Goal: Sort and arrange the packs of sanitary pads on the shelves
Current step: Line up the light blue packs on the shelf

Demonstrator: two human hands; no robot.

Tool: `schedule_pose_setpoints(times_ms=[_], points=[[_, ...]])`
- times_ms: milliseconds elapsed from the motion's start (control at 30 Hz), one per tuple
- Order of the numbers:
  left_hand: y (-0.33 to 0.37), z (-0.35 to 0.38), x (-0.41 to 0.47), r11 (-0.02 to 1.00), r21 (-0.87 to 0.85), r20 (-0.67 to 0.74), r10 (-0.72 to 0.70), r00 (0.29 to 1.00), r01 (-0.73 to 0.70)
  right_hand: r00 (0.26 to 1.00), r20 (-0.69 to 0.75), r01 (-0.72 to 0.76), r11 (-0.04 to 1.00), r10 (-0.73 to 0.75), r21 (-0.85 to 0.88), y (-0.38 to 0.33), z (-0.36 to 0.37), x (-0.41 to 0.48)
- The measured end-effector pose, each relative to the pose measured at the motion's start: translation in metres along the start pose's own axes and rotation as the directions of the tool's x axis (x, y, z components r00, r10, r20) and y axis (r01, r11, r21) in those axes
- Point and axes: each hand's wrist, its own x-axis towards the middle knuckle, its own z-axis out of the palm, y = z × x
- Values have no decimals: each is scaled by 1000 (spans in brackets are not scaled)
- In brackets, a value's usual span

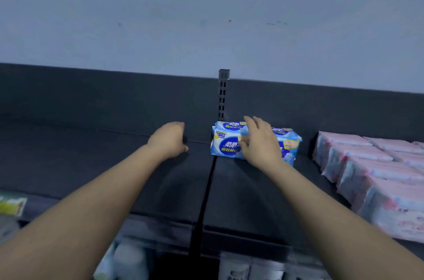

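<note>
left hand (168, 139) curled, empty | right hand (259, 142) flat on blue pack (226, 143) | black shelf (110, 165) | grey wall (206, 15)

You've got blue-white packs (226, 145) stacked right below the slotted upright (222, 96); pink packs (367, 165) in rows, well right of it.

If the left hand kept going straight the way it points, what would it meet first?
Probably the dark upright back panel of the shelf; the left hand aims left of the blue-and-white plastic pad pack, though depth is unclear.
</note>
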Motion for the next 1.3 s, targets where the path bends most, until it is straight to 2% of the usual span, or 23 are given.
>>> schedule_pose_setpoints(times_ms=[133, 400, 567, 767, 933, 1300], points=[[-41, -24, -34, 983, 178, -32, -46, 998, 51, 987, 91, 127, 991, -130, 33, -49, 13, 2], [-138, -88, -130, 853, 384, -155, -319, 935, 354, 876, 278, 386, 919, -394, 85, -182, 40, -2], [-202, -130, -207, 751, 413, -216, -470, 856, 516, 772, 314, 523, 833, -553, 181, -279, 51, -22], [-279, -179, -310, 630, 438, -268, -589, 762, 641, 646, 293, 654, 709, -705, 263, -404, 61, -63], [-342, -218, -393, 526, 430, -303, -681, 666, 734, 548, 289, 725, 618, -785, 304, -505, 66, -109], [-444, -288, -569, 306, 439, -370, -795, 480, 845, 347, 255, 803, 426, -903, 416, -706, 64, -220]])
